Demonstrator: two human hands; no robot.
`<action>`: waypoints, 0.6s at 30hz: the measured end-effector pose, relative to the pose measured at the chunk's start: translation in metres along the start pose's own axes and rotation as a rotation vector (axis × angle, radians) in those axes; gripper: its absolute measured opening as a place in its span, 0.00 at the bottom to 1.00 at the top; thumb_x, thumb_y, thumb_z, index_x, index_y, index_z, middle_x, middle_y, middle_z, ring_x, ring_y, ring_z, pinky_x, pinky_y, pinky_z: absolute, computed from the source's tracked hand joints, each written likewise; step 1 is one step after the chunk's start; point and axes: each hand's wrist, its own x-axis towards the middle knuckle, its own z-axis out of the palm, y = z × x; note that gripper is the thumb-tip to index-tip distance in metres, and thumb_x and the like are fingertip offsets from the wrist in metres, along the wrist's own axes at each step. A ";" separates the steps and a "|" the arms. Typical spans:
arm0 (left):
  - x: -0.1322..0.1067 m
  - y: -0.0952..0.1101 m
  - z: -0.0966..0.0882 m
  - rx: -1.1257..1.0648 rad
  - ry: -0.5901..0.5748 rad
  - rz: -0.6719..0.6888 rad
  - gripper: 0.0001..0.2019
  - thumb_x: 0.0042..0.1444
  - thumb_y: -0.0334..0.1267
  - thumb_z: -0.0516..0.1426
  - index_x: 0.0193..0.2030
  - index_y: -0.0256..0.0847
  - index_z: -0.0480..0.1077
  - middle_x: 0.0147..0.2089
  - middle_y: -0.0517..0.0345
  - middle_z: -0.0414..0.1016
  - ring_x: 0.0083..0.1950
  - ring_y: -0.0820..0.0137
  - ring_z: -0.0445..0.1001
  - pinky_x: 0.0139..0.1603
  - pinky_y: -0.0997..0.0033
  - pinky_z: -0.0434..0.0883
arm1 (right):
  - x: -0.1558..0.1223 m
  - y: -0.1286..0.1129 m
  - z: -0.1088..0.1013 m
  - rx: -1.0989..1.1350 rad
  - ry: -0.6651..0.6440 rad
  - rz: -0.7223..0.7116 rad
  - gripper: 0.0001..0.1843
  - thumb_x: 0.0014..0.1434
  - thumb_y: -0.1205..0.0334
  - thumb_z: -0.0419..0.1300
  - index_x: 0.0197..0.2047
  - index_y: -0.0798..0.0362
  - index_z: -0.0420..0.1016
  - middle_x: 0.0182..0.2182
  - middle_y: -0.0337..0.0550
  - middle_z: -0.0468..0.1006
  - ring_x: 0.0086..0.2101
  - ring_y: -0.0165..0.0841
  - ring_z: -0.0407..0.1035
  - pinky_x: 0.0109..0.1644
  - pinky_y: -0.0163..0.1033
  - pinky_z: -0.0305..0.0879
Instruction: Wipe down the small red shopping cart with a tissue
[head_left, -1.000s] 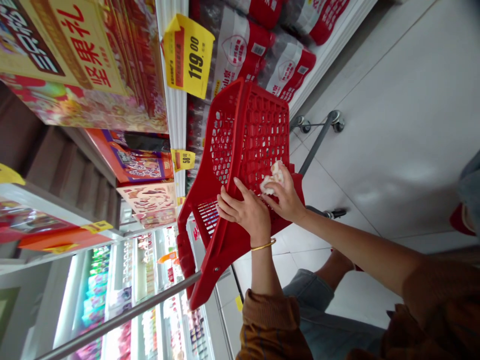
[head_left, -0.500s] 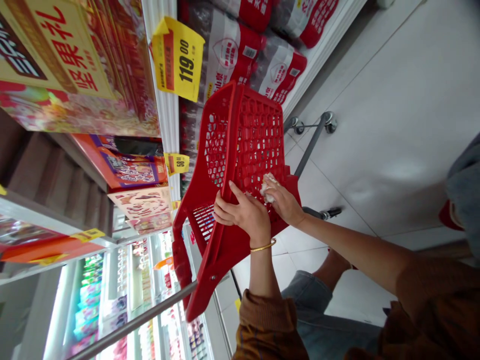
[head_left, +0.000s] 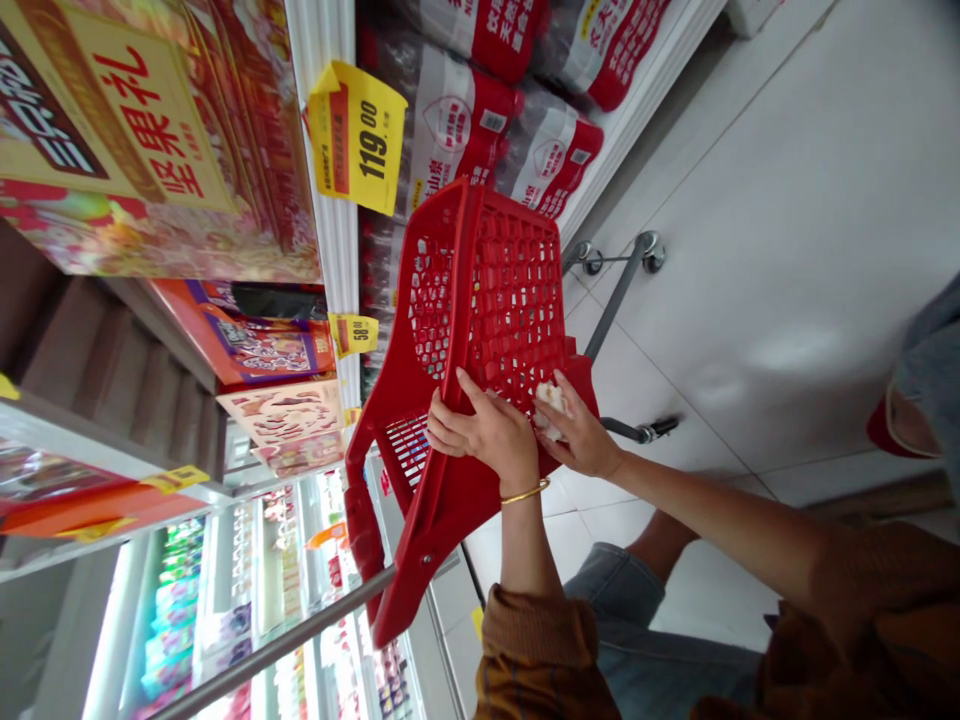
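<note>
A small red plastic shopping cart [head_left: 517, 270] with a mesh basket stands on a grey metal frame, sideways in this tilted view. My left hand [head_left: 487, 430], with a gold bangle at the wrist, is closed over the basket's rim, its fingers bent across the edge. Just beside it, my right hand [head_left: 581, 430] has its fingers bent around a crumpled white wad [head_left: 553, 402], cloth or tissue, against the basket's mesh. The fingers partly cover the wad.
Shelves beside the cart hold red-labelled water bottles [head_left: 457, 120] and gift boxes [head_left: 150, 120]. A yellow price tag [head_left: 358, 138] juts from the shelf edge. Lit shelves [head_left: 247, 590] lie beyond. Another person's leg [head_left: 919, 400] shows at the right, over the tiled floor [head_left: 787, 250].
My right hand has moved slightly down the basket with the white wad, and its fingers are differently spread. My left hand keeps its hold on the rim. The view has shifted a little.
</note>
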 end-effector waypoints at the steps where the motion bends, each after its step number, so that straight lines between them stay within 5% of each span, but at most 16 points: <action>1: 0.000 0.000 0.000 0.004 0.003 0.006 0.25 0.59 0.38 0.51 0.64 0.43 0.61 0.65 0.38 0.53 0.67 0.46 0.48 0.63 0.36 0.50 | 0.003 0.001 0.000 -0.021 0.013 0.019 0.38 0.57 0.55 0.62 0.68 0.48 0.53 0.70 0.47 0.23 0.67 0.56 0.28 0.65 0.69 0.45; 4: 0.000 0.001 -0.001 0.013 0.022 0.009 0.25 0.58 0.38 0.51 0.64 0.43 0.62 0.65 0.39 0.52 0.67 0.46 0.49 0.64 0.38 0.49 | 0.013 0.004 0.006 -0.036 0.020 0.016 0.38 0.57 0.50 0.62 0.67 0.44 0.54 0.70 0.44 0.23 0.67 0.57 0.22 0.63 0.73 0.41; 12: 0.000 0.002 0.004 0.005 0.047 -0.013 0.24 0.58 0.37 0.51 0.63 0.43 0.64 0.65 0.39 0.54 0.67 0.47 0.50 0.64 0.37 0.48 | 0.010 0.019 0.011 0.090 0.109 -0.067 0.27 0.66 0.68 0.49 0.67 0.52 0.54 0.64 0.54 0.59 0.68 0.42 0.41 0.66 0.58 0.55; 18: 0.001 0.004 0.004 0.006 0.082 -0.023 0.23 0.59 0.37 0.50 0.61 0.44 0.66 0.64 0.40 0.56 0.67 0.48 0.51 0.64 0.39 0.49 | 0.050 0.027 -0.004 0.021 0.266 0.146 0.28 0.67 0.64 0.49 0.69 0.44 0.50 0.68 0.47 0.52 0.68 0.39 0.40 0.68 0.57 0.51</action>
